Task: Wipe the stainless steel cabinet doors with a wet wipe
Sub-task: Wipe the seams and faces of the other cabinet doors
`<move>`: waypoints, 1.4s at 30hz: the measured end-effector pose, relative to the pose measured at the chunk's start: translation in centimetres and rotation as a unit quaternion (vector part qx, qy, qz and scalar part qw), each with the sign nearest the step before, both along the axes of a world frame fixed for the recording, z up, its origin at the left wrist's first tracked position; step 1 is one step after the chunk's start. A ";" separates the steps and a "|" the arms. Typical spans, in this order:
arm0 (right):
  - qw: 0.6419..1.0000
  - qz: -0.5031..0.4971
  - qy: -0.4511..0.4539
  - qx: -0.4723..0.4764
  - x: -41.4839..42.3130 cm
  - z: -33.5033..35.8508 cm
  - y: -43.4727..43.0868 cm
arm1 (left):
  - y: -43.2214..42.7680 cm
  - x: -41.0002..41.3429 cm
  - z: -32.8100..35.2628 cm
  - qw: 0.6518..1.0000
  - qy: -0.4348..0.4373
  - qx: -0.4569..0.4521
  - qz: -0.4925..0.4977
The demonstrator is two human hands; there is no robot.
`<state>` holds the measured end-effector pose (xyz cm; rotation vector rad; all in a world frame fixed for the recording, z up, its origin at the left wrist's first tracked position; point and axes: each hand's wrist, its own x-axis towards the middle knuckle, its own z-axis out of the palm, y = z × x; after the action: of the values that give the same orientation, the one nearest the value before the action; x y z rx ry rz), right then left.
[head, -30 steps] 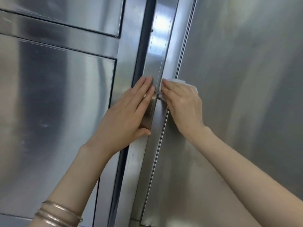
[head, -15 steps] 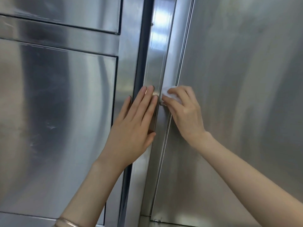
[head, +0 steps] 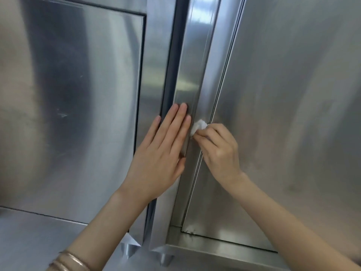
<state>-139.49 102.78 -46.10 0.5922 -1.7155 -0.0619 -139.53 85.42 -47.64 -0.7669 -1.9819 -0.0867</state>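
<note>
Two stainless steel cabinet doors fill the view: the left door (head: 78, 114) and the right door (head: 293, 114), with a vertical steel frame strip (head: 193, 65) between them. My left hand (head: 162, 153) lies flat with fingers straight against the strip's left edge, holding nothing. My right hand (head: 218, 151) pinches a small bunched white wet wipe (head: 198, 126) and presses it on the strip's right side, beside the right door's edge. The wipe's lower part is hidden under my fingers.
A dark vertical gap (head: 172, 65) runs beside the strip. A horizontal steel ledge (head: 39, 241) spans the bottom below the left door, and a lower frame rail (head: 214, 249) runs under the right door. Metal bangles (head: 72, 261) circle my left wrist.
Both hands have slid downward along the strip, the wipe moving down with my right hand. The view has tilted down, revealing the doors' bottom edges and the ledge.
</note>
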 end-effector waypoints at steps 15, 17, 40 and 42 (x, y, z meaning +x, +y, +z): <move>0.990 -0.008 -0.136 0.035 1.5 -10.1 0.3 | -1.1 0.0 -2.9 0.999 -0.020 -0.037 -0.033; 0.990 0.003 -0.141 0.019 1.4 -9.8 0.3 | -1.4 0.1 -3.0 0.997 0.001 -0.062 -0.039; 0.978 -0.005 -0.191 -0.084 0.5 -17.8 0.0 | -3.8 -0.4 -6.2 0.975 -0.006 -0.191 -0.112; 0.977 0.005 -0.202 -0.067 0.4 -18.7 0.0 | -3.8 -0.5 -6.3 0.975 -0.012 -0.191 -0.113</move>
<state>-139.11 102.77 -64.80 0.5360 -2.0910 0.1930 -140.06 81.61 -53.98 -1.2438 -1.9516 0.1562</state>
